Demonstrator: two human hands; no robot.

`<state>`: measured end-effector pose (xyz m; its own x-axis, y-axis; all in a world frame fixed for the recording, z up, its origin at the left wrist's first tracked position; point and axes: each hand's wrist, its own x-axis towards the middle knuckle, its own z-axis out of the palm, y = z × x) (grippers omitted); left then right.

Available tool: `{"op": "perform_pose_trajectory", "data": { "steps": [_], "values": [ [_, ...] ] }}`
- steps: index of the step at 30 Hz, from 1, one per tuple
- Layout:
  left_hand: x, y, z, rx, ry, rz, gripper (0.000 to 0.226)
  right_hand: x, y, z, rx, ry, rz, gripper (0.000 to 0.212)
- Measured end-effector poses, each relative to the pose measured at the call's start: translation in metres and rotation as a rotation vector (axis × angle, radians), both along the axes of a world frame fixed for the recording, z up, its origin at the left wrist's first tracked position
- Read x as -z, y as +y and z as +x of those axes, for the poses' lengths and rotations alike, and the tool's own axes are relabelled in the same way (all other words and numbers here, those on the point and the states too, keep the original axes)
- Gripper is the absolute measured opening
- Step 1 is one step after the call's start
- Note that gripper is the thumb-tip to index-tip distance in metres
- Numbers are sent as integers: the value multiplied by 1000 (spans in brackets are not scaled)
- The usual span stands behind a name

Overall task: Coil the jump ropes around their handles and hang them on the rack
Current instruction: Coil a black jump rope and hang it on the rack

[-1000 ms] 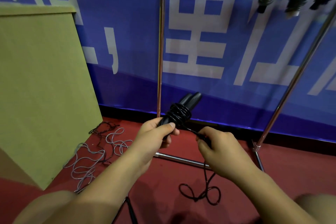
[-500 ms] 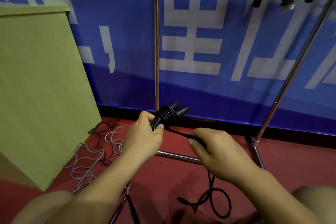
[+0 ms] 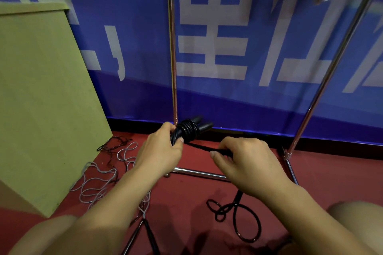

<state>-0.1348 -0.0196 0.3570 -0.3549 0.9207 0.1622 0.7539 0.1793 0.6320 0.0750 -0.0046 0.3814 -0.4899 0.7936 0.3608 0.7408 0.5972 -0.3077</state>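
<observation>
Gripping the black handles (image 3: 192, 129) in our left hand (image 3: 160, 152), fingers curled round them, we pinch the black rope (image 3: 204, 147) taut in our right hand (image 3: 244, 163). Several turns already wrap the handles; the slack loops on the red floor (image 3: 186, 203), before the rack (image 3: 173, 47).

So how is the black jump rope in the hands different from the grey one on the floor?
The black jump rope is partly coiled around its handles, while the grey jump rope lies loose and tangled. The black one is held up, with the left hand gripping its handles and the right hand pinching its cord; the grey one lies untouched on the red floor beside the cardboard box. Both are thin cords not yet hung.
</observation>
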Motion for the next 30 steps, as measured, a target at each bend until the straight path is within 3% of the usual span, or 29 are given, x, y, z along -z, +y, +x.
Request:
{"op": "perform_pose_trajectory", "data": {
  "steps": [7,13,17,25,30],
  "values": [
    [2,-6,4,189,121,-111,14,4,5,9,-5,80,38,12],
    [6,-17,12,467,40,-223,12,3,7,14,31,99,49,12],
    [5,-19,6,539,-126,-254,10,2,14,18,55,153,11,11],
    [-2,-25,6,715,-308,-278,1,-9,20,24,168,368,-328,23],
    [-10,-25,1,742,-418,-264,5,-13,23,27,88,690,-689,6]
  ]
}}
